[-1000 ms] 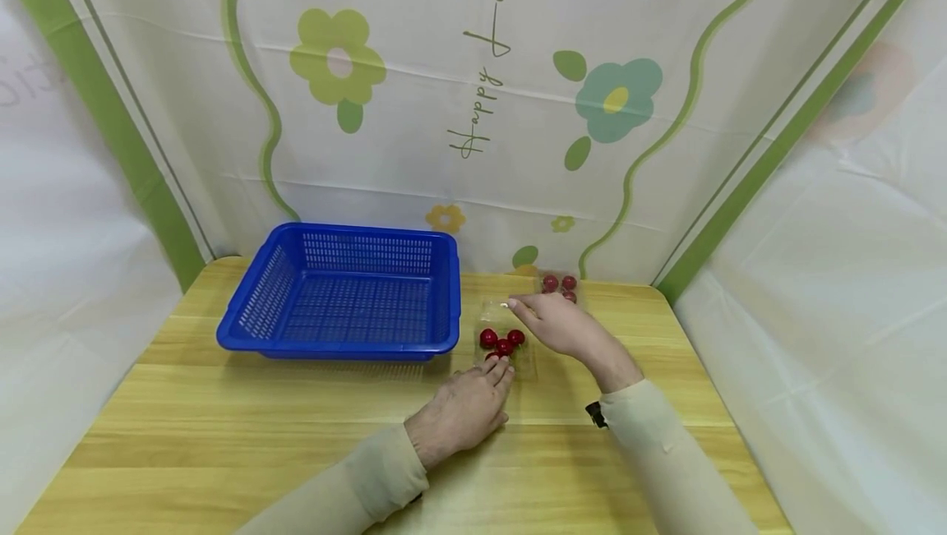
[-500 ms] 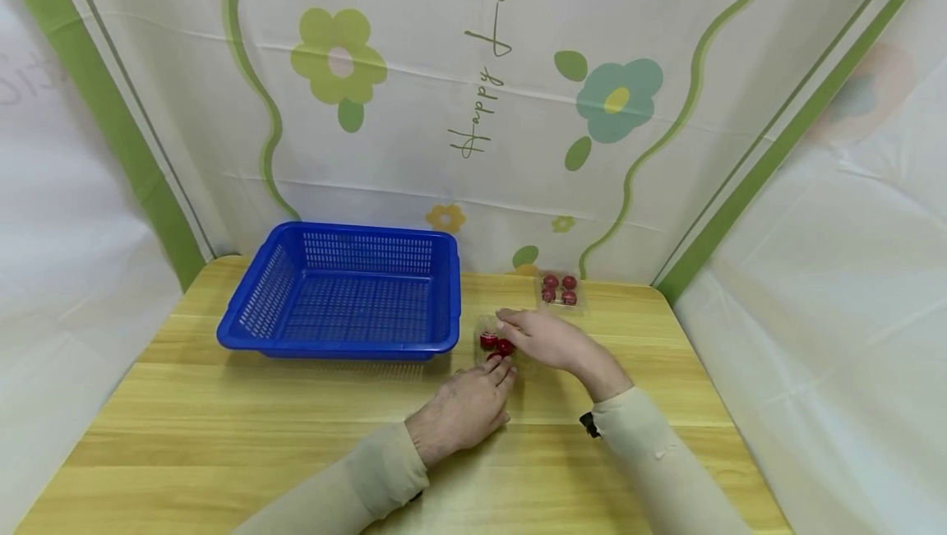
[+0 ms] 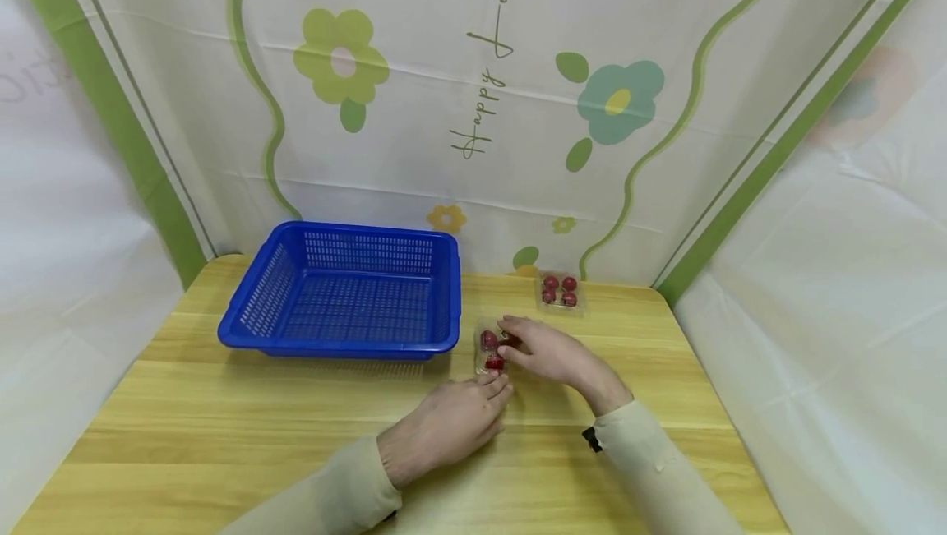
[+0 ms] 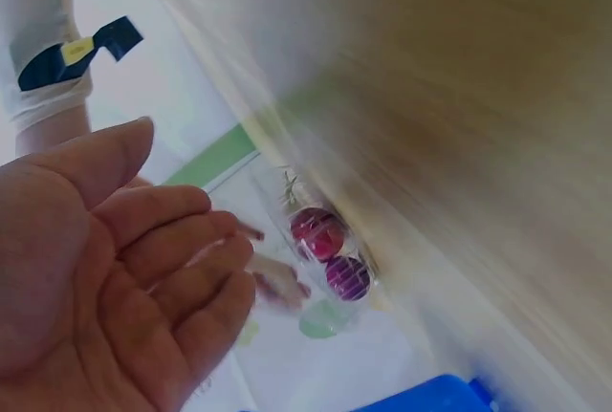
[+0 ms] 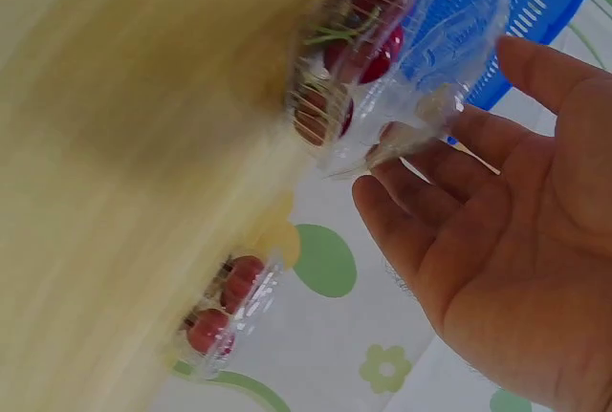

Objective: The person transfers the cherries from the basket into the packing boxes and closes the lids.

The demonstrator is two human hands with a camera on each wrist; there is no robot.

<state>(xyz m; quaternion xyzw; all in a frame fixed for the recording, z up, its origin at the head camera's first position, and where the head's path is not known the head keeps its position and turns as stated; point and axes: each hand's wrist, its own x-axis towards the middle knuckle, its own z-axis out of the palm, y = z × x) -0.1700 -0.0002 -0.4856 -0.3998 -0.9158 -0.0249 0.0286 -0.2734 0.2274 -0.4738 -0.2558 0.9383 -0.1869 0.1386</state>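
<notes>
A small clear plastic clamshell box with round red fruits stands on the table in front of both hands. In the right wrist view, green stems show among the fruits, and the see-through lid slants over them. My right hand lies at the box's right side, its gently bent fingers touching the lid and covering part of the box. Just off the near edge is my left hand, palm down with relaxed fingers. The left wrist view has that hand holding nothing, beside the box.
A blue perforated plastic basket stands left of the box, with nothing in it. Farther back on the right is a second clear box of red fruits. A printed cloth hangs behind the wooden table.
The lid, raised at the back of the box one second ago, has come down over the fruits with my right hand. My left hand has drawn back slightly towards me.
</notes>
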